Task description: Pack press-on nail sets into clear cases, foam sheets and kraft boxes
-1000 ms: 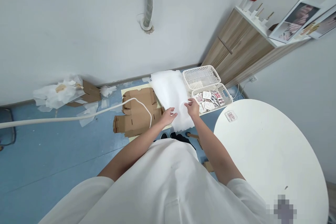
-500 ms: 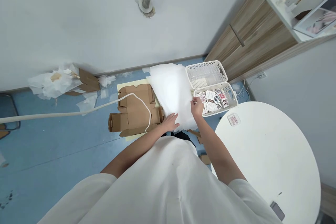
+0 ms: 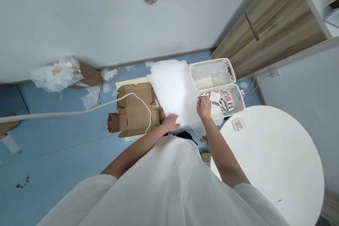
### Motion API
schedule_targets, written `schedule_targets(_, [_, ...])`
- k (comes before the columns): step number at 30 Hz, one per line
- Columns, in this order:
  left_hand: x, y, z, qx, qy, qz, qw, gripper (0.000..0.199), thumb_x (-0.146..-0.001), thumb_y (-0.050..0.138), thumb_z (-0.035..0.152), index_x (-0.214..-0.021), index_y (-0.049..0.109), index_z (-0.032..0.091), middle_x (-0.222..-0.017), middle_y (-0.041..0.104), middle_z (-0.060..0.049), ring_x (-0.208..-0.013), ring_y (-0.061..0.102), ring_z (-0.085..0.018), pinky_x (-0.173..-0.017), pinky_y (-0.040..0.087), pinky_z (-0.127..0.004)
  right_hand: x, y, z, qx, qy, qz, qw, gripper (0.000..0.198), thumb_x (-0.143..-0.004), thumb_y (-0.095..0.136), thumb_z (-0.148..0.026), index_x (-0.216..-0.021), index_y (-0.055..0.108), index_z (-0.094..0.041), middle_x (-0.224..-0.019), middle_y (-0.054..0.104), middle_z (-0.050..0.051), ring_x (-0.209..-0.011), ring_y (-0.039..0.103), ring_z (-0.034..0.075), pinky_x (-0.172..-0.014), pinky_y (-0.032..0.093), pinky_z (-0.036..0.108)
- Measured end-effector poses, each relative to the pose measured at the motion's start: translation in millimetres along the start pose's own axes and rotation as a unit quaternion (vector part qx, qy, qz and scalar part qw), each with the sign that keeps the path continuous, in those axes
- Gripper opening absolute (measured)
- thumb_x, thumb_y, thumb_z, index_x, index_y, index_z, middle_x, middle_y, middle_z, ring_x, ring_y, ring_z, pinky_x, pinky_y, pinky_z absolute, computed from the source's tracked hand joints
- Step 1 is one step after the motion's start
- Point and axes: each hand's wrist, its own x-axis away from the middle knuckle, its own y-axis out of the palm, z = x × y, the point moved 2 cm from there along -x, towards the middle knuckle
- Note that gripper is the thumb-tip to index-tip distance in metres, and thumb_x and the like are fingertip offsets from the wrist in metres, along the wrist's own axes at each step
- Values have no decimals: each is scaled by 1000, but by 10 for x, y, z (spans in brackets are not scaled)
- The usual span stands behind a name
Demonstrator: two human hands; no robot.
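A pile of thin white paper sheets lies in front of me. My left hand rests flat on its near edge, fingers spread. My right hand is closed at the pile's right side, its fingers pinching a sheet of white paper. That sheet stretches to the right beneath my wrist and covers the near edge of a white basket. Inside the basket, several small printed cards lie loosely heaped. The fingertips of my right hand are partly hidden.
Flattened cardboard boxes lie at the left, with a white cable across them. A second basket holds clear plastic containers. On the round white table at the right is a small clear box. A wooden cabinet stands behind.
My right hand has moved slightly right, drawing a paper sheet over the near edge of the card basket. My left hand stays on the pile. The view has shifted a little.
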Motion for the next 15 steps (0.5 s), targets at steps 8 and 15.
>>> schedule_targets(8, [101,-134,60,4,39,75,996,55,-80,48,36,-131,37,17,-143,30,-15,-131,30,-29,-102,28,-44,41,-201,-202,-58,34,-44,997,33,-79,31,-8,-92,60,-16,-94,61,10,-88,56,22,-82,43,37])
schedule_targets(15, [163,-308,113,4,85,170,982,56,-81,50,37,-132,36,18,-143,29,-16,-131,27,-31,-104,26,-46,453,-793,-334,-24,-26,-57,998,36,-79,34,-6,-95,65,-18,-97,66,7,-92,58,21,-83,43,35])
